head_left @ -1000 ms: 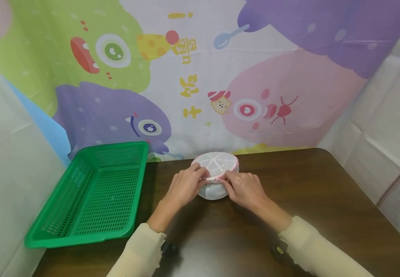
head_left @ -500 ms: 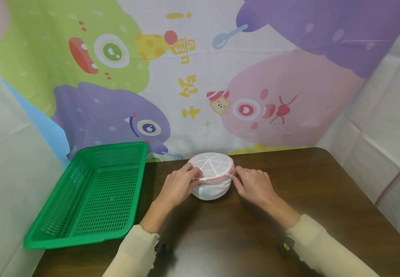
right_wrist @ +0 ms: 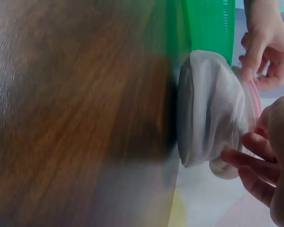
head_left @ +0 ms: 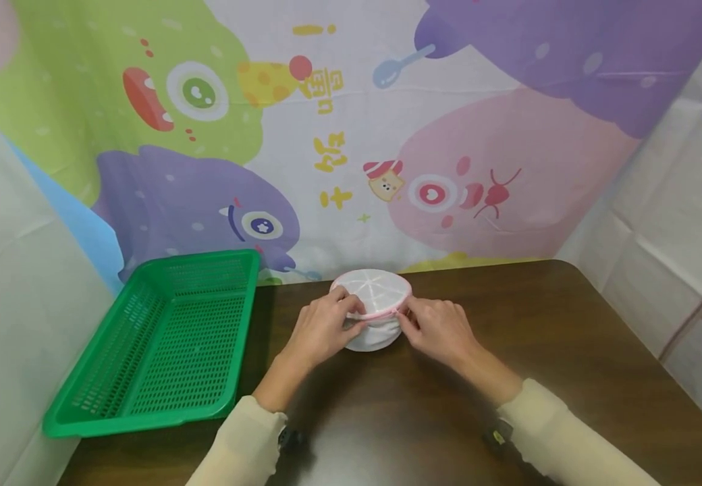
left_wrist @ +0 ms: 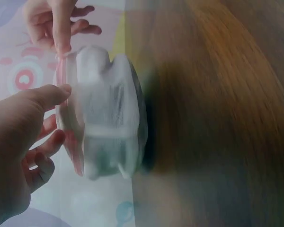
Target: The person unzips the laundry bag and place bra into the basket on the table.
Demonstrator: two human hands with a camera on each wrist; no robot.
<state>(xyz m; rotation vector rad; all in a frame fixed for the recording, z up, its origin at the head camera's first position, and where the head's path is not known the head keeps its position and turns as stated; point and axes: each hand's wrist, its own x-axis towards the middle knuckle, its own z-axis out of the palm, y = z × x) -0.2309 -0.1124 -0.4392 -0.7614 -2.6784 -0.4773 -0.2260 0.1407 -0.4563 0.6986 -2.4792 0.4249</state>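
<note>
The left hand (head_left: 323,327) and right hand (head_left: 442,331) pinch a round, pink-rimmed white mesh bag (head_left: 378,297) near the far edge of a dark-brown wooden table (head_left: 545,337); beyond hangs a pastel cartoon-printed cloth (head_left: 351,121).

A screened-off booth, this, home or studio impossible to call! Creased cartoon cloth (head_left: 351,135) right behind the wood-grain desk (head_left: 539,324), pale left sheet (head_left: 11,270) flanking one side, pale right sheet (head_left: 679,202) the other!
</note>
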